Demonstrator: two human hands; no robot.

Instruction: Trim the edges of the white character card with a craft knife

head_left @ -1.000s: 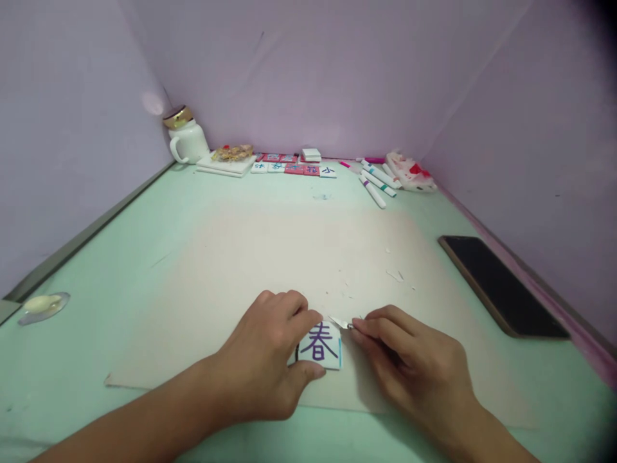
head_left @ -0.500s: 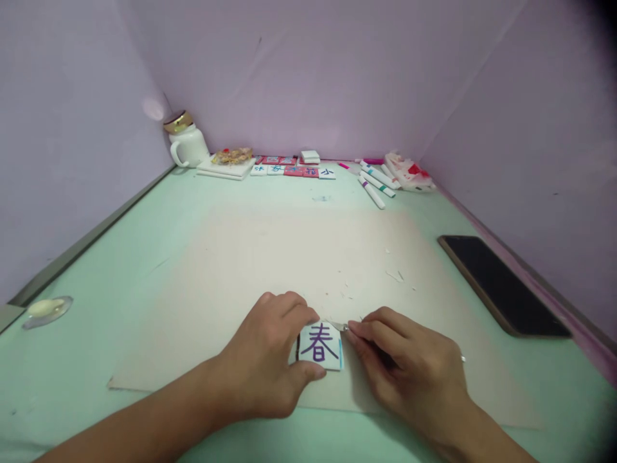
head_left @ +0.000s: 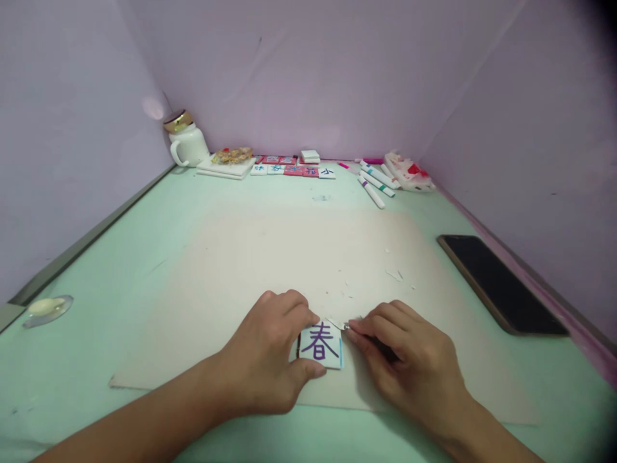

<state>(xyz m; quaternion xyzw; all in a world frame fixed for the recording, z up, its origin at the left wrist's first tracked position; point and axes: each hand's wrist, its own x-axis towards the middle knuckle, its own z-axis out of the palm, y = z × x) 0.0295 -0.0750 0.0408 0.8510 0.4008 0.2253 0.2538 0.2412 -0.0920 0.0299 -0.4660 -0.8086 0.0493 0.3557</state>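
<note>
A small white square tile [head_left: 321,345] with a purple character and a blue right edge lies on a beige cutting board [head_left: 270,257]. My left hand [head_left: 266,357] pins the tile from its left side, thumb under its near edge and fingers over its far edge. My right hand [head_left: 409,363] grips a small craft knife [head_left: 339,323]; the blade tip sits at the tile's far right corner. Most of the knife is hidden inside the hand.
A black phone [head_left: 499,283] lies at the right. Along the back wall stand a white mug [head_left: 187,143], a row of small lettered tiles [head_left: 294,170], several markers [head_left: 376,183] and a crumpled wrapper [head_left: 409,173]. A small dish [head_left: 45,308] sits at the left edge.
My right hand has shifted slightly left and nearer, and the blade tip has drawn closer to the tile's far right corner. The left hand and tile have barely moved.
</note>
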